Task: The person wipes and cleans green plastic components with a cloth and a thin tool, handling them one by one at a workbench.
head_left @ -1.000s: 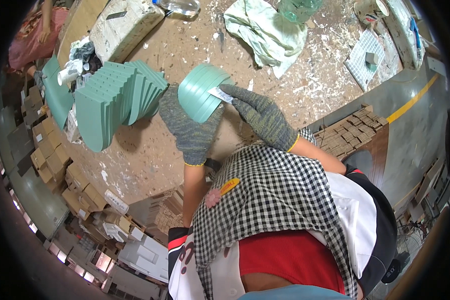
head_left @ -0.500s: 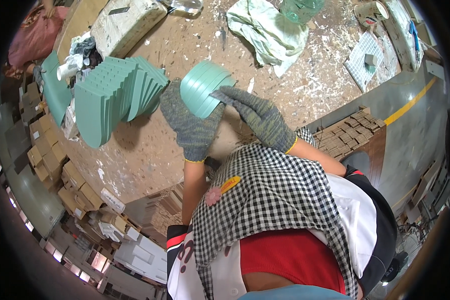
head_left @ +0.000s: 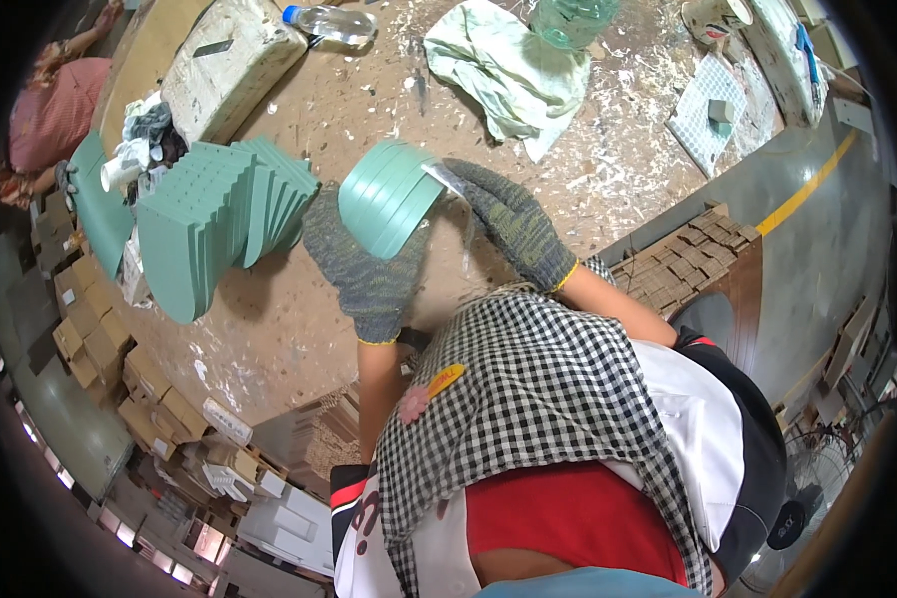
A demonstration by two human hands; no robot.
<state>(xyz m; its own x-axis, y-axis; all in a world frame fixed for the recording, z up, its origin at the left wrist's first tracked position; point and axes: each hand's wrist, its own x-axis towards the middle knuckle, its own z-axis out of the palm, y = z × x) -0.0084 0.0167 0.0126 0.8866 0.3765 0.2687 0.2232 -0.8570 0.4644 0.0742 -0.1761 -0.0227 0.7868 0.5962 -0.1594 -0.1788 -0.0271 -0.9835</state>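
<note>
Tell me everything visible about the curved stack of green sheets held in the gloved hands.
The curved stack of mint-green sheets is several thin, flexible-looking layers bent into an arc, edges showing as parallel bands. It is held above the dusty workbench between the grey knit-gloved left hand and right hand. Clear film touches its right edge.

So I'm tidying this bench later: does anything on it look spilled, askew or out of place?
Yes. White flecks and smears are scattered across the brown table, thickest toward its far right. A pale green cloth lies crumpled, and a clear plastic bottle lies on its side. The stack of green sheets leans, fanned out unevenly.
</note>
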